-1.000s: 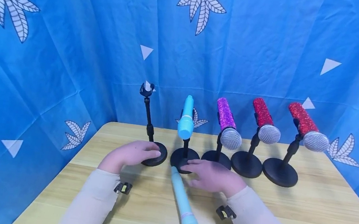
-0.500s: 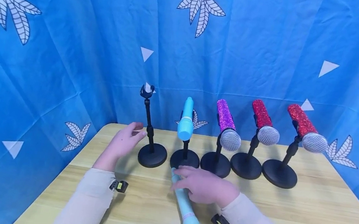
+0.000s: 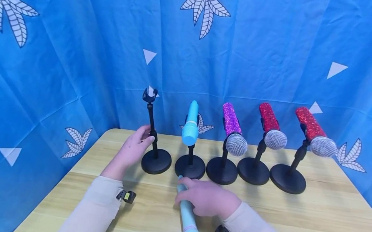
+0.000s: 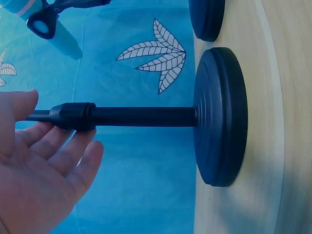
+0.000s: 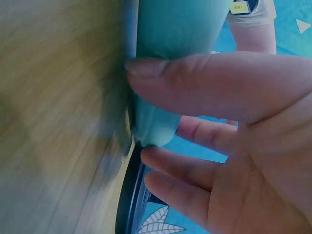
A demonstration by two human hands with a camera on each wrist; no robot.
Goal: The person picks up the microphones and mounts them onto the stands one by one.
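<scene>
My left hand (image 3: 132, 146) holds the black pole of a microphone stand (image 3: 156, 161) whose clip at the top is bare. In the left wrist view the thumb (image 4: 24, 105) crosses in front of the pole and the fingertips reach behind its collar (image 4: 73, 116). My right hand (image 3: 208, 198) grips a light blue microphone (image 3: 190, 225) lying slantwise on the table. The right wrist view has the thumb (image 5: 170, 80) across its handle (image 5: 165, 29), with other fingers on the far side. The handle's thin end points at the second stand's base.
Standing in a row are a blue microphone (image 3: 191, 126), a purple glittery one (image 3: 232, 119) and two red ones (image 3: 269, 118), each on a black stand. They stand on a wooden table (image 3: 315, 224) before a blue patterned curtain (image 3: 268, 45).
My left hand has left the stand's base and come up to its pole. My right hand has drawn back and taken hold of the lying microphone, whose near end has swung a little left.
</scene>
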